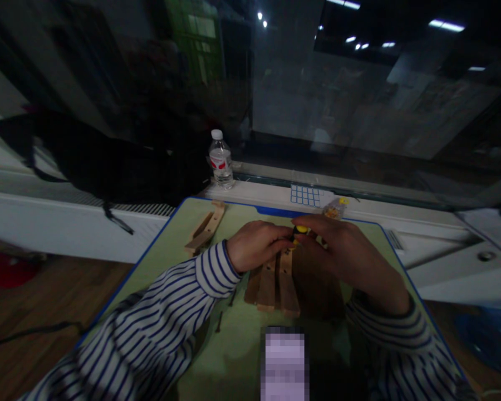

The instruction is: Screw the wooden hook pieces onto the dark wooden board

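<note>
My right hand point(336, 245) is closed around a small yellow-and-black screwdriver point(301, 229), short in the handle, above the far end of two wooden strips. My left hand point(256, 244) pinches with thumb and forefinger right beside the tool; what lies between those fingers is hidden. The wooden strips point(289, 289) have holes in them and lie side by side on a brown wooden board point(317, 284). Whether the screwdriver's tip touches a screw cannot be made out.
On the green table point(158, 267) lie a joined wooden piece point(209, 227), a dark screw point(219, 322) and a phone-like, pixelated rectangle point(284, 365). A water bottle point(221, 161), a blue-gridded sheet point(304, 196) and a small bag point(334, 209) rest along the sill. A black bag point(121, 161) is at left.
</note>
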